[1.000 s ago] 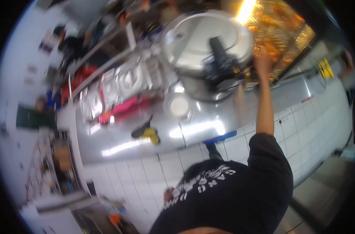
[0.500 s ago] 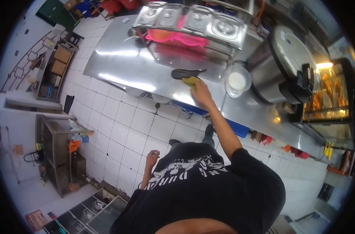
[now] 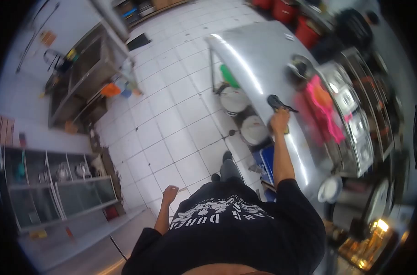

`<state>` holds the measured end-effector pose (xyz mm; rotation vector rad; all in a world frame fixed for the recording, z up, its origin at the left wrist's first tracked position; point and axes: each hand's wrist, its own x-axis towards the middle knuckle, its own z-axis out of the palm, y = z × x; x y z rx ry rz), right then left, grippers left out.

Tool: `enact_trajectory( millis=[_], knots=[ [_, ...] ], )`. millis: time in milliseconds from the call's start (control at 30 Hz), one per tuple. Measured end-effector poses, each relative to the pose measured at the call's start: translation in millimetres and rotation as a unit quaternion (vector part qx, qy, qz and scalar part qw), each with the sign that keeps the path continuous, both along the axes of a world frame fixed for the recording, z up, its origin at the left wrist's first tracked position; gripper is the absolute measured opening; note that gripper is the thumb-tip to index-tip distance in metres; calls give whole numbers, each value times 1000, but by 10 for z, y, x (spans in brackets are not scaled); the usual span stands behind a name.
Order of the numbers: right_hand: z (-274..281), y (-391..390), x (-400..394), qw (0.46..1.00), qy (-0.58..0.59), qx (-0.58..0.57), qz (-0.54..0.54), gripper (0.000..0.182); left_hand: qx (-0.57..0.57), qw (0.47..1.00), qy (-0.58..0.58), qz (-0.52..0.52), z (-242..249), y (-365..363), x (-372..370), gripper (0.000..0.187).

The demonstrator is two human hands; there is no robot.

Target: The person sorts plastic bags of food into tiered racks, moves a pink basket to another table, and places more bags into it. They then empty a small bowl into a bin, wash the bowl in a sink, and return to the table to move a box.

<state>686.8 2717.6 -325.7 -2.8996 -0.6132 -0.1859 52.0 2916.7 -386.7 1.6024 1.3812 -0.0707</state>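
Note:
My right hand (image 3: pixel 279 121) presses a yellow-green cloth (image 3: pixel 287 130) on the steel counter (image 3: pixel 256 50), with only small bits of cloth showing round the fingers. Just beyond the fingertips lies a black elongated object (image 3: pixel 276 101), broad at one end and thin at the other; the hand overlaps its near side in this view. My left hand (image 3: pixel 170 194) hangs low beside my body over the tiled floor, its fingers loosely apart with nothing in them.
A rack of lidded steel pans (image 3: pixel 350 110) with pink cloth (image 3: pixel 325 107) stands along the counter's right side. White round lids (image 3: pixel 254 130) and a blue crate (image 3: pixel 266 160) are under the counter. A white-filled container (image 3: pixel 330 189) stands near a large cooker (image 3: pixel 355 204).
My view has swung round to the left, so the counter now runs up the right side. My right hand has slid along the counter with the cloth, closer to the black object.

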Motion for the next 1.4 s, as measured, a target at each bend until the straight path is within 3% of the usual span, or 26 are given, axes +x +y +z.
enact_trajectory(
  millis=[67, 167, 233, 300, 367, 400, 467, 500, 567, 600, 667, 700, 767, 833, 867, 900, 933, 967, 1000, 1067, 1100, 1133, 1167, 1233, 1267, 1400],
  knots=[
    [-248, 310, 240, 999, -24, -1, 29, 59, 35, 997, 10, -61, -90, 167, 126, 35],
    [-173, 1069, 443, 996, -66, -41, 43, 58, 31, 999, -6, 16, -27, 530, 363, 38],
    [-131, 1637, 672, 998, -34, -39, 20, 59, 50, 998, 10, -25, 59, 788, 504, 40],
    [-291, 2094, 939, 986, -155, -41, 33, 52, 18, 999, 23, 33, 272, 1103, 609, 40],
    [-185, 2618, 1084, 996, -41, -60, -42, 59, -29, 991, 33, 123, 421, 1367, 654, 37],
    [-159, 2932, 1168, 997, -43, -56, -25, 59, -26, 989, 31, 140, 401, 1522, 645, 37],
    [-92, 3412, 1464, 994, 38, -44, -96, 59, 23, 964, -72, 254, 287, 1626, 577, 39],
    [-2, 3633, 1618, 995, 28, -42, -81, 59, 31, 960, -61, 273, 301, 1746, 603, 38],
    [141, 4210, 1899, 976, 134, -47, -163, 60, 22, 957, -23, 288, 193, 1965, 570, 38],
    [351, 4600, 1833, 980, 127, -44, -150, 60, 23, 953, -31, 301, 128, 2078, 545, 38],
    [827, 5395, 1391, 981, -53, -3, -189, 61, 14, 939, -42, 340, 7, 2351, 468, 38],
    [735, 5766, 1440, 982, -56, 1, -179, 61, 16, 936, -46, 349, -20, 2532, 472, 38],
    [407, 6466, 1470, 973, -94, 180, 104, 59, 11, 918, -50, 393, -45, 2988, 416, 39],
    [197, 7253, 798, 958, 10, 174, 229, 53, 4, 912, -71, 404, -200, 3488, 313, 39],
    [-156, 7589, 543, 916, 105, 190, 337, 39, 17, 916, -67, 395, -228, 3796, 260, 38],
    [-170, 7910, 62, 873, 206, 122, 425, 31, 33, 919, -63, 388, -226, 4149, 184, 38],
    [-197, 8229, -471, 835, 262, 112, 471, 30, 52, 911, -75, 401, -28, 4503, 184, 35],
    [-256, 8537, -947, 782, 409, 89, 462, 32, 61, 909, -73, 405, 85, 4922, 85, 35],
    [-287, 8862, -1424, 743, 475, 100, 462, 34, 94, 906, -91, 403, 172, 5293, -14, 31],
    [200, 9564, -2172, 730, 375, 31, 571, 34, 107, 904, -95, 402, 365, 5696, -121, 26],
    [243, 9960, -2482, 702, 457, 121, 533, 32, 133, 887, -107, 429, 500, 5990, -199, 30],
    [365, 10443, -2769, 707, 465, 127, 518, 29, 163, 868, -119, 453, 616, 6295, -306, 34],
    [415, 10938, -2988, 676, 431, 192, 567, 28, 164, 872, -110, 448, 703, 6523, -402, 34],
    [620, 11954, -3372, 693, 356, 172, 603, 28, 158, 845, -127, 495, 825, 6927, -556, 35],
    [814, 12406, -3542, 664, 369, 195, 620, 30, 157, 840, -128, 503, 861, 7079, -617, 34],
    [461, 14758, -4232, 657, 363, 218, 624, 30, 135, 811, -147, 550, 684, 7674, -864, 30]
  ],
)
